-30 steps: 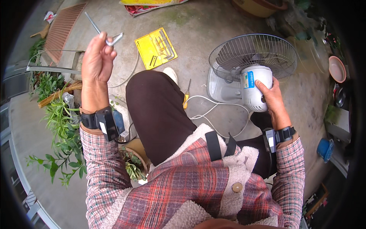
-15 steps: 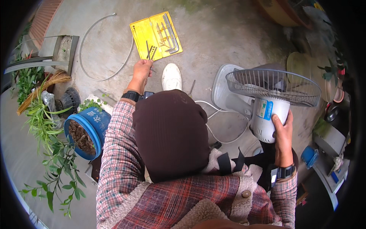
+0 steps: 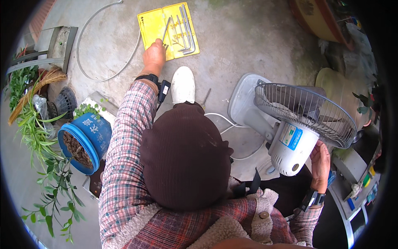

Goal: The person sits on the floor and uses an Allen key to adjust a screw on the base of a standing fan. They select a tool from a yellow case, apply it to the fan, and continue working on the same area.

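Observation:
My left hand (image 3: 154, 54) is at the near edge of an open yellow hex key case (image 3: 150, 27). Its fingers are closed on a dark hex key (image 3: 166, 30), whose long arm points away over the case. Silver L-shaped hex keys (image 3: 190, 31) of several sizes lie in the right half of the case. On my right, a white and grey electric fan (image 3: 286, 153) stands tilted, its wire cage facing away from me. My right hand (image 3: 320, 161) curls its fingers against the right side of the motor housing; the fingertips are partly hidden.
A white shoe (image 3: 183, 85) stands just short of the case. A thin rod (image 3: 207, 96) and the white power cord (image 3: 226, 118) lie on the concrete. Left are a grey hose (image 3: 78, 50), a blue bucket of soil (image 3: 97, 130) and plants (image 3: 45, 139). A large pot (image 3: 317, 18) stands far right.
My left hand has moved away from me to the case with the hex key. The fan head has swung round and tipped, and my right hand has shifted from its top to its right side.

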Available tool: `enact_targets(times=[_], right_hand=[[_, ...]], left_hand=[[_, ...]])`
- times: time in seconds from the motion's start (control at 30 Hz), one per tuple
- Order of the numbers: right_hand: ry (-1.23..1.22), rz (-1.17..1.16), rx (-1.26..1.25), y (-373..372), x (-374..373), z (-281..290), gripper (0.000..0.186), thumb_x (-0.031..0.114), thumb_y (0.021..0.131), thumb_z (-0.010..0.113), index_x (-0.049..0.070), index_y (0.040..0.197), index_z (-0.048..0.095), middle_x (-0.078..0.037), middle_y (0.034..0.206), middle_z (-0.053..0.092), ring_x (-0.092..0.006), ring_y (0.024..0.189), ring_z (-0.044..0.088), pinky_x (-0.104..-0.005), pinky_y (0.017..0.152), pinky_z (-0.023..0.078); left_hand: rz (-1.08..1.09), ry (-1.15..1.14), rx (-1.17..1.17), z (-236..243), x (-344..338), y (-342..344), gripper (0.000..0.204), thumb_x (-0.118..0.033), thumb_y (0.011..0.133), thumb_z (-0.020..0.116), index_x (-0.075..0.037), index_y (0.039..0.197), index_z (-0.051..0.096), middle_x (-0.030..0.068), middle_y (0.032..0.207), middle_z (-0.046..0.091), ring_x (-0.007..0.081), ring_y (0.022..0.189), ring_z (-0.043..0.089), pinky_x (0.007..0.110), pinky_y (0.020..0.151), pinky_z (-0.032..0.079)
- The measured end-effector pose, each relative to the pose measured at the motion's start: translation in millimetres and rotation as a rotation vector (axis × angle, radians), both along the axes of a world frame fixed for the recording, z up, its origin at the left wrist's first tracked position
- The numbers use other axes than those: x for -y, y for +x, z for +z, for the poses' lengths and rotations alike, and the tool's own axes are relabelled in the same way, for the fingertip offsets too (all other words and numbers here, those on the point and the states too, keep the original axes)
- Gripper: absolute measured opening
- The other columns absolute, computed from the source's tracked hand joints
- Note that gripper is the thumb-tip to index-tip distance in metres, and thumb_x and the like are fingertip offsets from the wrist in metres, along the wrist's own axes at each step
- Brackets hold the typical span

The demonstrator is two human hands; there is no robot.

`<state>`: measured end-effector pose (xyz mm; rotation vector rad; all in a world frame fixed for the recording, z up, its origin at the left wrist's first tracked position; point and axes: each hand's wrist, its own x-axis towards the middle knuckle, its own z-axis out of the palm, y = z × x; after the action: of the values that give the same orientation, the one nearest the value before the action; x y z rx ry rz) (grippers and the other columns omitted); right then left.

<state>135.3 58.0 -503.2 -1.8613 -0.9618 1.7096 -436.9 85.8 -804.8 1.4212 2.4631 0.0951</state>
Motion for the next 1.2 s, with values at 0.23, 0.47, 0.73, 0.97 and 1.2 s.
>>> enact_targets(times=[0.23, 0.47, 0.73, 0.97, 1.2], right_hand=[[-0.066, 0.145, 0.156, 16.8, -6.6, -13.7, 0.031, 0.024, 0.093, 0.055, 0.005, 0.117, 0.058, -0.002, 0.104, 0.064, -0.0107, 0.092, 0.06, -0.026, 0.085, 0.046], [-0.052, 0.137, 0.226, 14.3, -11.4, -16.1, 0.034, 0.023, 0.093, 0.055, 0.005, 0.121, 0.054, -0.003, 0.108, 0.063, -0.0116, 0.096, 0.059, -0.0274, 0.088, 0.045], [-0.042, 0.071, 0.224, 1.3, -12.0, -11.3, 0.031, 0.021, 0.09, 0.059, -0.002, 0.111, 0.057, -0.007, 0.105, 0.063, -0.0142, 0.097, 0.056, -0.0293, 0.091, 0.041], [-0.048, 0.064, 0.248, -0.4, -10.6, -12.7, 0.033, 0.023, 0.089, 0.06, -0.002, 0.11, 0.057, -0.008, 0.104, 0.063, -0.0147, 0.097, 0.056, -0.0295, 0.091, 0.041], [-0.049, 0.073, 0.259, 0.5, -10.2, -13.2, 0.034, 0.024, 0.089, 0.06, -0.003, 0.109, 0.057, -0.008, 0.103, 0.063, -0.0147, 0.096, 0.056, -0.0296, 0.091, 0.041]], left_hand=[[-0.175, 0.136, 0.058, -21.3, -0.9, 40.8, 0.025, -0.031, 0.083, 0.059, -0.01, 0.095, 0.059, 0.0134, 0.098, 0.061, 0.0317, 0.084, 0.063, 0.042, 0.073, 0.051], [-0.079, 0.058, 0.197, -28.9, -5.9, 51.2, 0.021, -0.03, 0.081, 0.063, -0.009, 0.085, 0.063, 0.0119, 0.088, 0.065, 0.032, 0.081, 0.063, 0.041, 0.07, 0.05], [0.188, 0.46, 0.549, -26.1, -5.2, 59.4, 0.015, -0.016, 0.078, 0.067, -0.003, 0.08, 0.061, 0.0107, 0.073, 0.065, 0.0228, 0.068, 0.064, 0.032, 0.066, 0.051], [0.157, 0.471, 0.451, -19.8, -10.1, 63.4, 0.015, -0.017, 0.077, 0.067, -0.004, 0.08, 0.061, 0.0109, 0.074, 0.065, 0.0253, 0.07, 0.063, 0.034, 0.066, 0.051], [0.065, 0.418, 0.316, -19.0, -8.1, 68.9, 0.018, -0.017, 0.078, 0.067, -0.002, 0.085, 0.062, 0.0118, 0.078, 0.064, 0.0225, 0.067, 0.062, 0.033, 0.065, 0.05]])
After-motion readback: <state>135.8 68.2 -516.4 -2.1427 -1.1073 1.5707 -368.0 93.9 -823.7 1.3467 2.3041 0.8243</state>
